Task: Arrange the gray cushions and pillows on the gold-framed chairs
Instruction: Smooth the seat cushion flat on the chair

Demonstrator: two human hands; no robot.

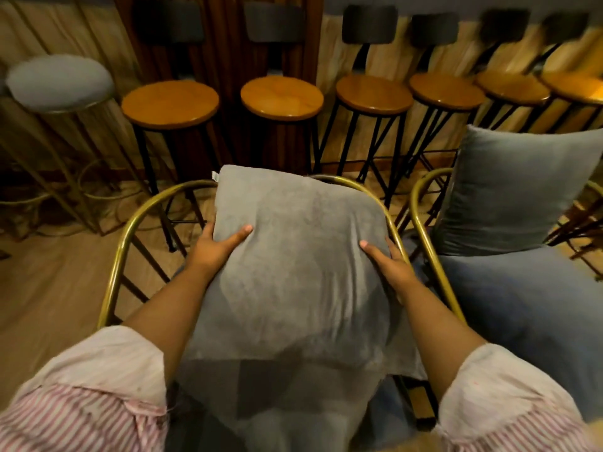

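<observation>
A gray pillow [293,262] leans against the curved back of the gold-framed chair [130,220] right in front of me. My left hand [218,246] grips its left edge and my right hand [388,262] grips its right edge, thumbs on the front face. Below the pillow a gray seat cushion [287,396] shows on that chair. On a second gold-framed chair [421,207] to the right, another gray pillow [515,190] stands upright against the back, above a blue-gray seat cushion [522,308].
A row of wooden-topped bar stools [280,96] with black legs lines the wall behind the chairs. A gray-padded stool on a gold frame [60,83] stands at the far left. Bare wood floor [49,288] lies to the left of my chair.
</observation>
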